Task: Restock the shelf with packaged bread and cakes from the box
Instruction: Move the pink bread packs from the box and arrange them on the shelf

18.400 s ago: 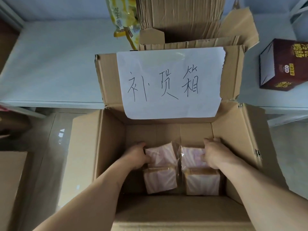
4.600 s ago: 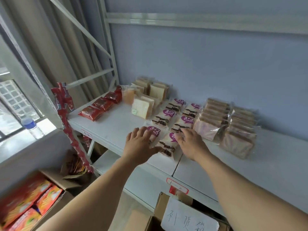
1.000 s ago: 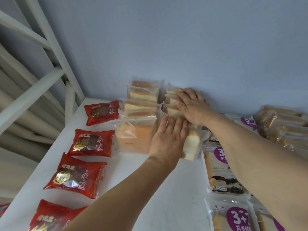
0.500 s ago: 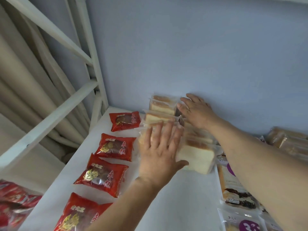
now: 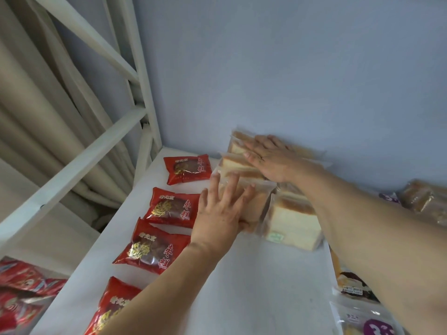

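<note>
Clear-wrapped bread packs (image 5: 291, 220) stand in two rows at the back of the white shelf (image 5: 254, 286), against the blue wall. My left hand (image 5: 221, 213) presses flat against the front pack of the left row (image 5: 255, 206), fingers straight, thumb under its lower edge. My right hand (image 5: 271, 158) lies flat with straight fingers on top of the rear packs (image 5: 235, 163) near the wall. The box is out of view.
Several red cake packets (image 5: 174, 206) lie in a column along the shelf's left edge. Purple-labelled packets (image 5: 370, 327) lie at the lower right, and brown bread packs (image 5: 420, 199) at the far right. White shelf uprights and braces (image 5: 142, 68) rise on the left.
My right hand slid left across the tops of the rear bread packs. My left hand stays pressed on the front pack. The camera pulled back and tilted up slightly.
</note>
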